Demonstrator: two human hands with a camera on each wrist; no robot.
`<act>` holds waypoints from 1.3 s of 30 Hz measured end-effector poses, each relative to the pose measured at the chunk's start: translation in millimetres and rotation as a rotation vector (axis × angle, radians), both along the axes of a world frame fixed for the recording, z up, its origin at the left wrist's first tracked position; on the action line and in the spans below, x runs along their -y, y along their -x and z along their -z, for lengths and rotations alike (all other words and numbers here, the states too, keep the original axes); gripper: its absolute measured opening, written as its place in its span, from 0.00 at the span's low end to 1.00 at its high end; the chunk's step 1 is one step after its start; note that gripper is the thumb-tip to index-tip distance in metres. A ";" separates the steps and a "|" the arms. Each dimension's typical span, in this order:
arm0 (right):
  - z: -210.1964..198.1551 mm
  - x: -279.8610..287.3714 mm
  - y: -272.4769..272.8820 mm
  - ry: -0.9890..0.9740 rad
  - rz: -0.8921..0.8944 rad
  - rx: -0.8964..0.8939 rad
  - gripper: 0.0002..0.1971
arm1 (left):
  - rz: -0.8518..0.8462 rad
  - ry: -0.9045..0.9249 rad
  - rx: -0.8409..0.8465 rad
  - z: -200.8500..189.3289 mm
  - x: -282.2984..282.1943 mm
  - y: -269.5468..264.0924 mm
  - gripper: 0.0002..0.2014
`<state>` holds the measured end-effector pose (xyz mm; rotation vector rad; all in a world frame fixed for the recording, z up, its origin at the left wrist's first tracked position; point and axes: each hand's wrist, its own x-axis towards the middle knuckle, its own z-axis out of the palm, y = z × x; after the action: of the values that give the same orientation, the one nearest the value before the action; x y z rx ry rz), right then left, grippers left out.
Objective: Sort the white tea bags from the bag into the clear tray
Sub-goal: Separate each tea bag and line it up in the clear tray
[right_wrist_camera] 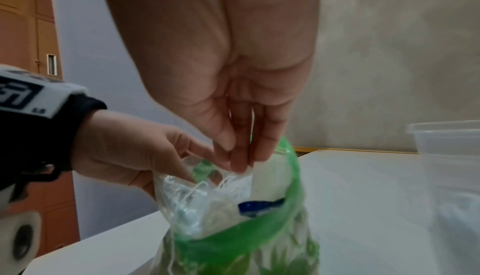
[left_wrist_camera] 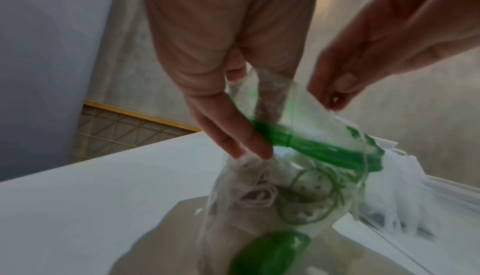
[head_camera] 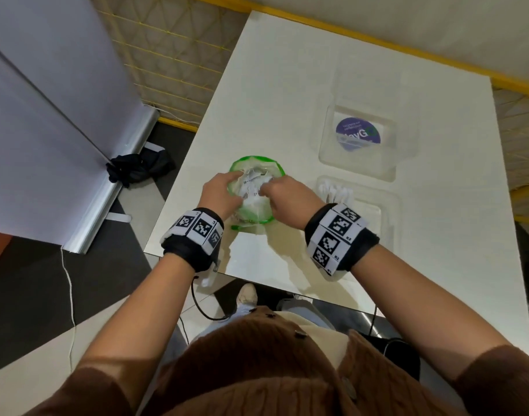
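A clear plastic bag [head_camera: 255,212] with a green rim stands on the white table [head_camera: 287,94] near its front edge. Many white tea bags [head_camera: 254,192] fill it. My left hand [head_camera: 234,189] grips the bag's left rim [left_wrist_camera: 262,133] and holds the mouth open. My right hand [head_camera: 264,187] reaches into the mouth, and its fingertips [right_wrist_camera: 237,162] pinch a white tea bag with strings hanging below. The clear tray [head_camera: 389,211] lies just right of the bag, with a few white tea bags [head_camera: 336,192] at its near left corner.
Behind the tray stands a second clear container [head_camera: 326,151] with a purple round label [head_camera: 359,135] inside. The table's front edge runs under my wrists. A grey panel [head_camera: 47,115] stands on the floor to the left, with dark cloth [head_camera: 137,169] at its foot.
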<state>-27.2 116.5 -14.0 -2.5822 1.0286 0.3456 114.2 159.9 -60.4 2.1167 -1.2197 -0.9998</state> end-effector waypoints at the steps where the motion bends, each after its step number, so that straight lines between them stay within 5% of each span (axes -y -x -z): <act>1: 1.0 1.4 -7.2 0.000 0.012 0.041 0.18 | 0.009 0.012 -0.003 -0.3 -1.0 0.5 0.27; 15: 25.4 9.9 -48.4 0.008 0.152 -0.252 0.20 | -0.102 0.146 -0.150 17.3 -9.5 11.1 0.28; 20: 24.9 13.4 -50.6 -0.036 0.299 -0.164 0.26 | -0.071 0.183 -0.151 15.5 -9.9 12.6 0.27; 33: 20.8 27.1 -39.0 -0.108 0.227 -0.144 0.13 | -0.086 0.165 -0.136 11.9 -12.3 9.8 0.26; 39: 19.7 26.5 -25.3 -0.116 0.263 0.005 0.15 | -0.106 0.039 -0.162 5.6 -5.5 10.6 0.27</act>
<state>-1.9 90.0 -33.7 -2.3088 1.2882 0.3203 103.6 165.3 -66.0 2.0051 -1.0302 -1.0680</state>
